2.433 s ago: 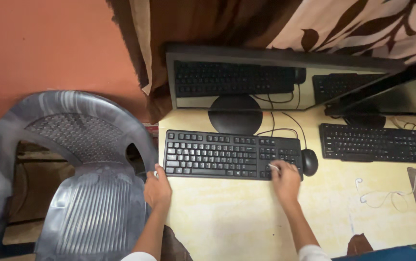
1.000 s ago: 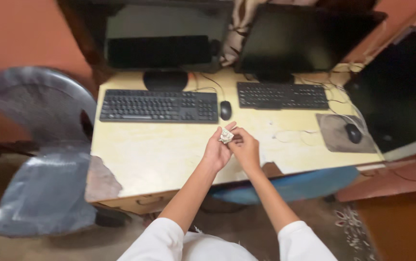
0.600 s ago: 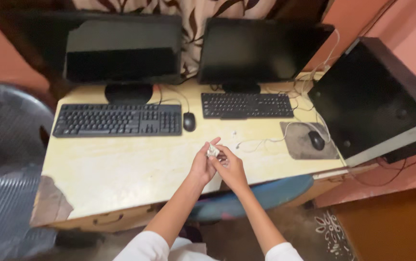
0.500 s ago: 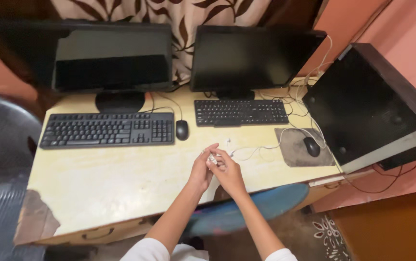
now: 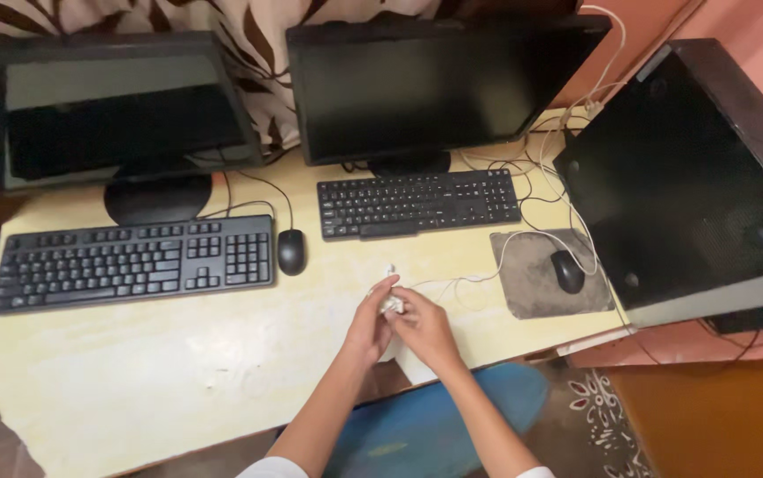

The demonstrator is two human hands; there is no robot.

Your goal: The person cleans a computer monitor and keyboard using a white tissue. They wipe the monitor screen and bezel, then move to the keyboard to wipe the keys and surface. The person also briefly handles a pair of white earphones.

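Note:
My left hand (image 5: 366,324) and my right hand (image 5: 426,329) meet over the front edge of the pale yellow desk (image 5: 178,354). Together they pinch a small crumpled white wad (image 5: 391,304) between their fingertips. The wad sits above the desk surface, just in front of the right keyboard (image 5: 418,203) and right of a black mouse (image 5: 291,251). A thin white cable (image 5: 479,276) runs along the desk close to my right hand.
The left keyboard (image 5: 133,262) lies before the left monitor (image 5: 107,111). The right monitor (image 5: 439,84) stands behind the right keyboard. A second mouse (image 5: 567,270) rests on a grey pad (image 5: 536,296). A black computer tower (image 5: 691,177) fills the right. A blue chair seat (image 5: 417,434) is below.
The view shifted from the left keyboard and grey chair toward the right. My hands left the keyboard, came together holding the white wad, and keep working it between the fingers.

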